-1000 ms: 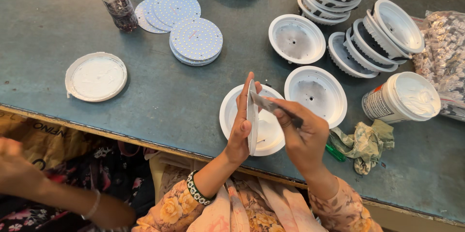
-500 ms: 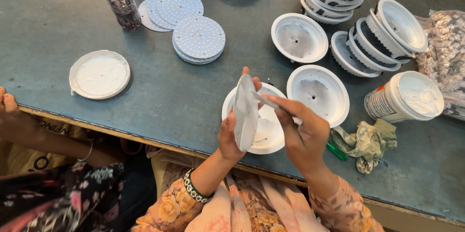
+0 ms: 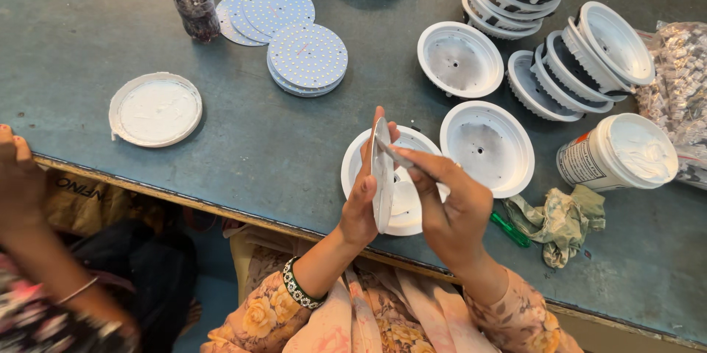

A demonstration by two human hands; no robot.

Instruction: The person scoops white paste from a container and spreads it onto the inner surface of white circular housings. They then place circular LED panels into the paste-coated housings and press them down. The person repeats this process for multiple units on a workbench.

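While the round disc (image 3: 382, 175) stands edge-on, long axis vertical mid-frame, the left hand (image 3: 362, 202) grips it; the right hand (image 3: 451, 209) pinches a thin tool (image 3: 398, 155) against it.

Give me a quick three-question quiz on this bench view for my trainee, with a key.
1. True or false: the left hand holds a round white disc on edge.
2. What does the right hand press against that disc?
A. a green screwdriver
B. a thin flat stick
C. a crumpled rag
3. Fill in: the open tub of white paste stands to the ___ of the hands.

Key
1. True.
2. B: the thin flat stick. The rag and green screwdriver lie on the table.
3. Right.
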